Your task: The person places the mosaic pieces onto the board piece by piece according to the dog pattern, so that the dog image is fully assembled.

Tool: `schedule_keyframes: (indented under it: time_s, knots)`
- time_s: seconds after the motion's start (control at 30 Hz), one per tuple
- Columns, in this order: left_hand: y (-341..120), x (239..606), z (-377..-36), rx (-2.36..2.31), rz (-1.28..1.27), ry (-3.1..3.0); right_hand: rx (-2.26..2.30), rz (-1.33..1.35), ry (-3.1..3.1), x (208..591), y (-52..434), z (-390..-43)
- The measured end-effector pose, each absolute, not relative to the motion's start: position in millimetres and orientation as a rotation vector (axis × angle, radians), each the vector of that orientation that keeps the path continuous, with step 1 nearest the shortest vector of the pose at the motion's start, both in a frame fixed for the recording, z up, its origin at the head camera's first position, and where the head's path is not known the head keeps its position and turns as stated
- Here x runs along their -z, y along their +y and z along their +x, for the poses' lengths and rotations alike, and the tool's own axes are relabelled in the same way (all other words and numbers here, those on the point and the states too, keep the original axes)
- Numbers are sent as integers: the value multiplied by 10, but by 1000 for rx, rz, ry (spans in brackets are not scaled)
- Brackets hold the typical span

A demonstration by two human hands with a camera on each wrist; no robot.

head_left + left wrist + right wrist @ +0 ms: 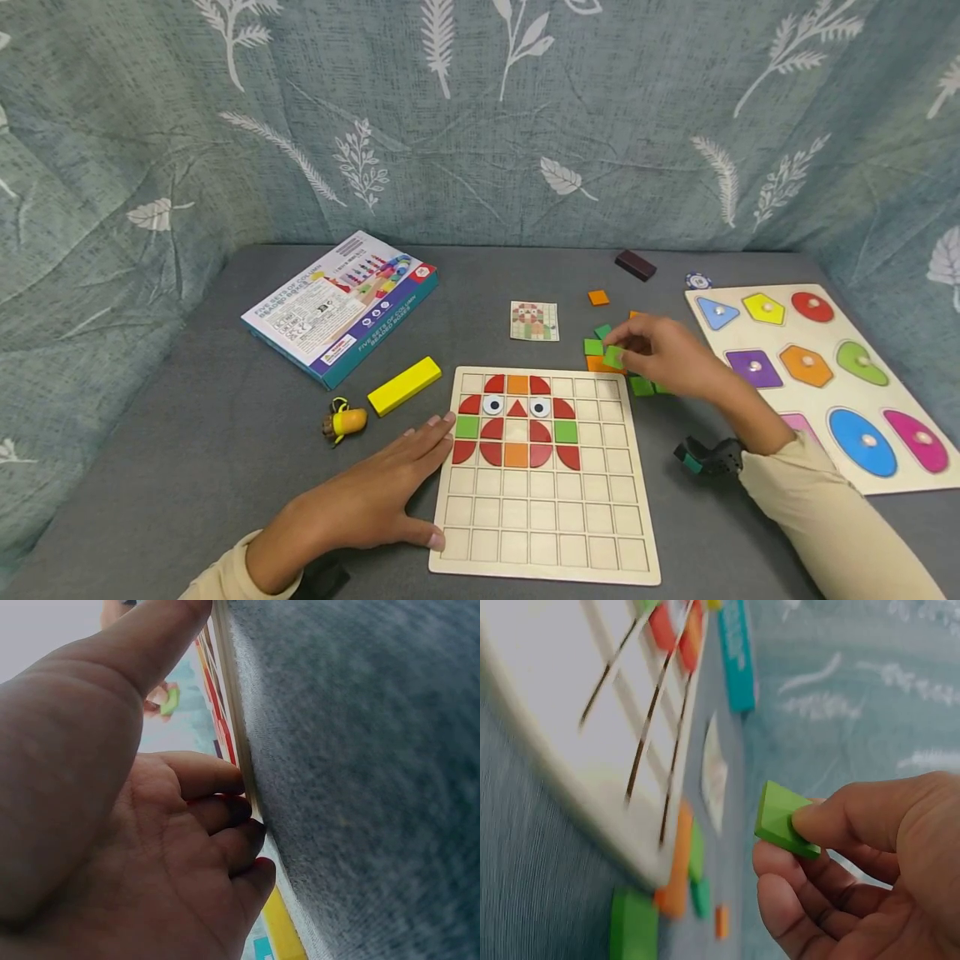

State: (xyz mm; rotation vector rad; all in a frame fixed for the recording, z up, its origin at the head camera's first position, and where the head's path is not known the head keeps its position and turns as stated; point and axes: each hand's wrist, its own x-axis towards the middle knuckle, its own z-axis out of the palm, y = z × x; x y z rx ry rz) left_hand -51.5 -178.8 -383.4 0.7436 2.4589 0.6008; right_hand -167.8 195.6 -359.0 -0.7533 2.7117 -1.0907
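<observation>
Green tile [775,813], one o'clock from the grid board [542,512], was pinched between fingers of the right hand [667,354]; it looked light, stiff, best gripped by opposite edges; the left hand [367,496], thumb spread, touched the board at nine o'clock.

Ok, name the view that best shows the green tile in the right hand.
The right wrist view: the green tile is large there, pinched in the right hand, with much of its face visible. The head view shows it small, close to other tiles; the left wrist view, only a blurred green patch.
</observation>
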Motion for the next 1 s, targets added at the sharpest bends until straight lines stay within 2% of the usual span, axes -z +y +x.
schedule_keyframes:
  time_s: [0.53,1.0]
  knots:
    - [-1785,3847,-523,-589,761,2464,1038,-1062,2529,3614,1548,-1445]
    - [-1794,3851,-529,-583,768,2467,934,-1111,2376,3635,1209,-1266]
